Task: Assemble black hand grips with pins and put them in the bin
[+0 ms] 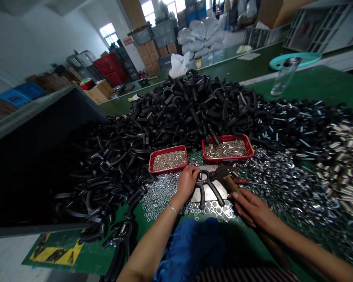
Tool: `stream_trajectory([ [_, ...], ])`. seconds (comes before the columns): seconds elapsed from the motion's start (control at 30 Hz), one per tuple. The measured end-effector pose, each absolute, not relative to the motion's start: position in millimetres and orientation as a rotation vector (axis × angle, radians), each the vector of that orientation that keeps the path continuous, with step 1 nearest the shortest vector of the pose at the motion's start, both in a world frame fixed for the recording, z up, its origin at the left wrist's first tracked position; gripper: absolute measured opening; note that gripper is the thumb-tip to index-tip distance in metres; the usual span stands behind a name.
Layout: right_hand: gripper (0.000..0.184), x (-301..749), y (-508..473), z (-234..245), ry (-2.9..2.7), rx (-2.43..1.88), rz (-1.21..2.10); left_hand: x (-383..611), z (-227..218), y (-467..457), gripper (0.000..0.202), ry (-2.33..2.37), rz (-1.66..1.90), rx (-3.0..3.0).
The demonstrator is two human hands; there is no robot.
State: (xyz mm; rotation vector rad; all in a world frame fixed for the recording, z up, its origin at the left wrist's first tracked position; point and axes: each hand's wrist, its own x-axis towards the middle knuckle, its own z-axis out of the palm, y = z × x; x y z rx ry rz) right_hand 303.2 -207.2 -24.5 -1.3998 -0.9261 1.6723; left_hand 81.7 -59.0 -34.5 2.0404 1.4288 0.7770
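My left hand (189, 179) is closed, its fingertips pinching the upper left side of a black spring clamp (215, 192). The clamp lies on a pale metal plate (196, 196), its two legs spread towards me. In my right hand (253, 205) is a hammer (231, 184), gripped by its wooden handle. Its dark head is just right of the clamp's top; I cannot tell whether they touch. A tool with a red handle (241, 181) lies behind the hammer. Two red trays of small metal pins, the left tray (168, 170) and the right tray (228, 159), stand beyond my hands.
Black clamp parts (191, 105) are heaped behind the trays and to the left, by a large grey bin (41, 102). Loose metal rings (223, 211) and nuts (159, 197) surround the plate. Metal sleeves (347, 156) pile up at right. A clear bottle (285, 76) stands farther back.
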Motion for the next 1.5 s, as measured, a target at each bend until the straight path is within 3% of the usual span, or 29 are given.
stream_trajectory([
  [0.2, 0.043, 304.8, -205.6, -22.0, -0.959, -1.426, 1.660, 84.1, -33.0, -60.9, 0.011, 1.458, 0.766, 2.086],
  [0.5, 0.056, 320.5, -188.0, 7.7, -1.266, -1.557, 1.585, 83.9, -32.8, -59.9, 0.020, 1.280, 0.492, 2.766],
  [0.7, 0.047, 332.9, -153.7, 55.6, -1.864, -1.600, 1.126, 75.3, -23.7, -94.4, 0.024, 1.414, 0.711, 2.525],
  [0.87, 0.042, 316.0, -129.4, 66.4, -2.047, -1.625, 0.760, 69.2, -21.6, -133.9, 0.023, 1.231, 0.595, 2.662],
  [1.0, 0.041, 309.3, -111.3, 49.0, -2.335, -1.700, 0.825, 70.9, -25.2, -138.1, 0.024, 1.239, 0.551, 2.683],
  [1.2, 0.046, 306.7, -104.2, 48.5, -2.327, -1.693, 0.706, 74.4, -24.2, -136.3, 0.023, 1.275, 0.586, 2.663],
  [1.3, 0.045, 308.8, -105.8, 49.9, -2.376, -1.733, 0.800, 74.7, -21.9, -143.1, 0.021, 1.309, 0.593, 2.615],
  [1.5, 0.043, 319.9, -139.5, 37.7, -2.313, -1.688, 0.834, 79.8, -29.4, -163.0, 0.033, 1.734, 0.569, 2.397],
])
